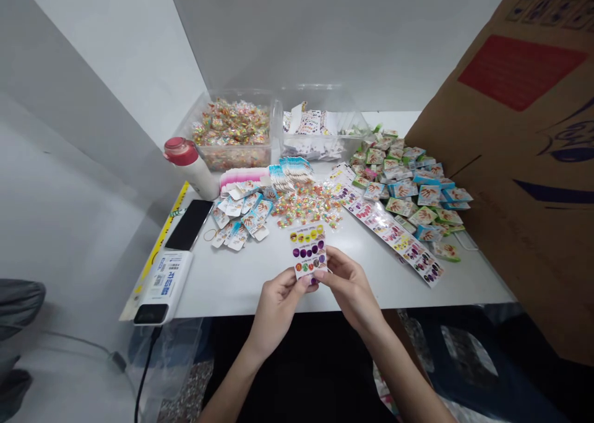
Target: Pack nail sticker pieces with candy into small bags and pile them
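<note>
Both my hands hold up a small printed card [309, 250] with rows of coloured round nail designs. My left hand [277, 311] pinches its lower left corner, and my right hand [350, 287] grips its lower right edge. Beyond the card lies a scatter of small colourful pieces [306, 203]. To its left is a heap of printed packets [239, 213]. A long strip of similar printed cards [390, 228] runs along the right, beside a larger pile of blue and green packets [403, 182].
A white table [223, 290] carries everything. At the back stand a clear plastic box of wrapped items [232, 132] and a second clear box of cards [320, 132]. On the left are a red-capped bottle [190, 166], a phone [189, 224] and a power bank [164, 287]. A large cardboard box [524, 132] stands on the right.
</note>
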Demonstrator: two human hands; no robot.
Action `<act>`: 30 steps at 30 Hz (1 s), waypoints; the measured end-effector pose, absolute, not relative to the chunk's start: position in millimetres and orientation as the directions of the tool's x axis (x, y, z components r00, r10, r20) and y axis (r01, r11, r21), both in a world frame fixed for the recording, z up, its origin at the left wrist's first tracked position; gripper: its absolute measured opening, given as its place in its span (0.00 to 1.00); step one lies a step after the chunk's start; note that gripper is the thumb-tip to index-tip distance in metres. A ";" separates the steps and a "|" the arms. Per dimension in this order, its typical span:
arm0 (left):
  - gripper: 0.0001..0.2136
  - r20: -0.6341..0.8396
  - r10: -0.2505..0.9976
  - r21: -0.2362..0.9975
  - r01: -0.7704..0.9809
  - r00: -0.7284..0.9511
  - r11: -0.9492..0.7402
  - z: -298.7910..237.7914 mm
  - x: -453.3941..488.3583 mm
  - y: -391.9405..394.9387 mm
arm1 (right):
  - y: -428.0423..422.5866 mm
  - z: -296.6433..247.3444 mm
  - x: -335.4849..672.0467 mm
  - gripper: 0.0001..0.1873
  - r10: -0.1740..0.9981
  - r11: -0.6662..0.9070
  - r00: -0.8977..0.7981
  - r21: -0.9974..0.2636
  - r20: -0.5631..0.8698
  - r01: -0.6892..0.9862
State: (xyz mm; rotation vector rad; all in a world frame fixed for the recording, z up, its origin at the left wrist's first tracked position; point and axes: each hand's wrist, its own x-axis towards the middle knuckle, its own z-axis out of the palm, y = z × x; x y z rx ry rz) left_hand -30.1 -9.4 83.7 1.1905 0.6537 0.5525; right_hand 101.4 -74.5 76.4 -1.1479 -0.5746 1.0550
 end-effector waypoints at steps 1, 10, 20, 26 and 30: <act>0.13 -0.184 0.716 0.960 -0.034 0.673 0.279 83.8 -29.9 -9.3 | -74.3 76.1 101.8 0.17 0.903 0.024 0.407 -0.931 -0.136 -0.364; 0.14 -0.332 0.634 0.787 -0.165 0.699 0.594 80.8 -40.7 3.8 | -91.3 84.7 120.9 0.17 0.932 0.213 0.206 -0.911 0.298 0.352; 0.20 -0.221 0.670 0.868 -0.171 0.709 0.466 75.2 -33.8 -5.2 | -87.4 70.1 108.4 0.04 0.867 0.206 0.418 -0.959 0.272 0.196; 0.17 -0.159 0.671 0.941 -0.095 0.724 0.326 79.3 -33.3 -13.9 | -77.6 72.6 101.3 0.22 0.879 0.084 0.462 -0.914 -0.120 -0.398; 0.14 -0.201 0.700 0.954 -0.026 0.685 0.298 77.2 -30.9 -12.3 | -73.6 70.9 111.9 0.11 0.940 -0.078 0.253 -0.867 -0.228 -0.492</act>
